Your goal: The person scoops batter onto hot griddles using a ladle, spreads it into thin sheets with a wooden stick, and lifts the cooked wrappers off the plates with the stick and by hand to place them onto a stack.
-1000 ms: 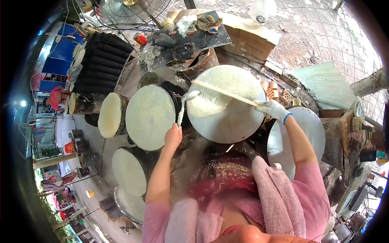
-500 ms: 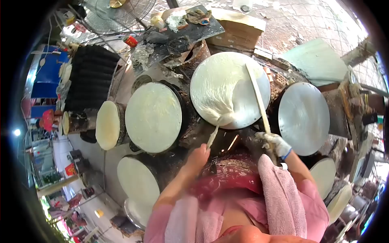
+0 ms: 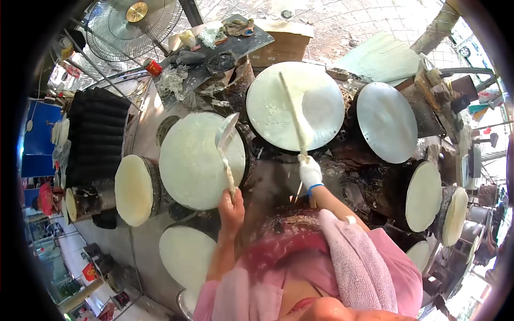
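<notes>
My left hand (image 3: 232,211) is closed around the wrapped handle of a metal ladle (image 3: 227,131). The ladle's bowl is raised above the right edge of a round griddle covered by a pale batter sheet (image 3: 190,160). My right hand (image 3: 310,174), in a white glove, grips a long batter-smeared wooden spreader stick (image 3: 294,109). That stick lies across the middle griddle (image 3: 327,109), where pale batter (image 3: 267,101) coats the left part and bare metal shows on the right.
A bare round griddle (image 3: 386,123) stands to the right. More batter-covered griddles (image 3: 135,190) are at the left, lower left (image 3: 187,257) and lower right (image 3: 424,197). Farther back are a fan (image 3: 136,12), a cluttered dark board (image 3: 251,45) and a cardboard box (image 3: 284,45).
The ladle has lifted off the middle griddle and moved left with my left hand. The stick has swept left across the batter, my right hand moving with it. The camera view has shifted.
</notes>
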The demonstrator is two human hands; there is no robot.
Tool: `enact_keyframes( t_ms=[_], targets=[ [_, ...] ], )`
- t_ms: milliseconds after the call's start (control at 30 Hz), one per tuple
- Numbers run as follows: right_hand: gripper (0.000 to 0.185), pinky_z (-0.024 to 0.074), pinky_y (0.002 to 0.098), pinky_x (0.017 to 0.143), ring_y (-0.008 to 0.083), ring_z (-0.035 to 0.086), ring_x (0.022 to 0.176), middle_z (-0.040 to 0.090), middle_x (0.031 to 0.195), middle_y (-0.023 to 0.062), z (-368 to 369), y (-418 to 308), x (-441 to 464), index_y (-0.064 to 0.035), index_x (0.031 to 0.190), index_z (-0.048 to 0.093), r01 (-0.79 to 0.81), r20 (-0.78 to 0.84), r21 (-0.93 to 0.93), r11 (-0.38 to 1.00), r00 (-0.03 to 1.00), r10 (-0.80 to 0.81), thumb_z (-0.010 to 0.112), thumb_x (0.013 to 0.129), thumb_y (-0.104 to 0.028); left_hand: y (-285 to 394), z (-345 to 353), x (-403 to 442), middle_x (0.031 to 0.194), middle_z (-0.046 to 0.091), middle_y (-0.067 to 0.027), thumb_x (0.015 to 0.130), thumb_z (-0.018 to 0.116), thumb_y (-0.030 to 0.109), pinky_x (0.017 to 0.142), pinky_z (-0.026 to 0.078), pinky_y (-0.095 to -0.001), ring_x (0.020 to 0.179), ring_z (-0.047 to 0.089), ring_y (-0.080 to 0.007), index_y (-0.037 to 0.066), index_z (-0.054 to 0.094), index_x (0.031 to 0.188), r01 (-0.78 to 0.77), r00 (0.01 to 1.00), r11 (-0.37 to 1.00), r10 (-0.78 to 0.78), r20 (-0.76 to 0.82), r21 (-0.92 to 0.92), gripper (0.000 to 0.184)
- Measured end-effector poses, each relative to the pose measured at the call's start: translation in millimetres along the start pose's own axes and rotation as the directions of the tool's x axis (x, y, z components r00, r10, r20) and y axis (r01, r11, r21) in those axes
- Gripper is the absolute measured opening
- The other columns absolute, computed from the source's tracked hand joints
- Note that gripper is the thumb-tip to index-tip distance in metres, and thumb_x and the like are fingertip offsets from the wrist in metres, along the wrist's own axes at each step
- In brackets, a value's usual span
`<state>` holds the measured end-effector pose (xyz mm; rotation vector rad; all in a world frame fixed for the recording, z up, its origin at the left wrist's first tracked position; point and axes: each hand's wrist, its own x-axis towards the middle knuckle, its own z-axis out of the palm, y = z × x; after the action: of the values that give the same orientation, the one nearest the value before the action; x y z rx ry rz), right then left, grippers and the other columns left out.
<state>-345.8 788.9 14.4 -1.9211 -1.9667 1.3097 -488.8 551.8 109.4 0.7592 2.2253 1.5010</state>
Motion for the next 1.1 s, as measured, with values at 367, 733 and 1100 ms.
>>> enact_keyframes(
  t_ms=[367, 733, 1100],
  targets=[
    [0.039, 0.0480, 0.0550, 0.070, 0.0468, 0.064, 0.083, 0.066, 0.084, 0.0275, -93.8, 39.1, 40.8, -0.0048, 0.099, 0.056, 0.222, 0.061, -0.322, 0.920, 0.975, -0.214, 0.047, 0.099, -0.043, 43.7, 42.6, -33.0, 0.062, 0.039, 0.0071, 0.100, 0.055, 0.017, 0.038, 0.028, -0.0196, 0.046, 0.033, -0.0014, 0.010, 0.049, 0.089, 0.304, 0.944, 0.916, -0.326, -0.043, -0.260, 0.015],
    [0.039, 0.0504, 0.0541, 0.074, 0.0446, 0.066, 0.085, 0.067, 0.086, 0.0258, -173.1, 61.3, 85.9, -0.0061, 0.100, 0.059, 0.366, 0.278, -0.379, 0.850, 0.921, -0.273, 0.047, 0.098, -0.043, 118.1, 123.2, -49.5, 0.061, 0.043, 0.0048, 0.100, 0.055, 0.019, 0.036, 0.028, -0.0198, 0.042, 0.036, -0.0031, 0.008, 0.053, 0.098, 0.452, 0.847, 0.817, -0.519, -0.115, -0.358, 0.011],
    [0.066, 0.0513, 0.0533, 0.066, 0.0424, 0.066, 0.074, 0.068, 0.086, 0.0253, -187.0, 84.7, 125.2, -0.0173, 0.153, 0.021, 0.384, 0.270, -0.381, 0.841, 0.916, -0.296, 0.048, 0.098, -0.040, 114.9, 151.8, -40.5, 0.060, 0.042, 0.0037, 0.101, 0.053, 0.018, 0.036, 0.028, -0.0211, 0.040, 0.035, -0.0042, 0.006, 0.051, 0.098, 0.478, 0.855, 0.842, -0.511, -0.088, -0.250, 0.012]
  ],
)
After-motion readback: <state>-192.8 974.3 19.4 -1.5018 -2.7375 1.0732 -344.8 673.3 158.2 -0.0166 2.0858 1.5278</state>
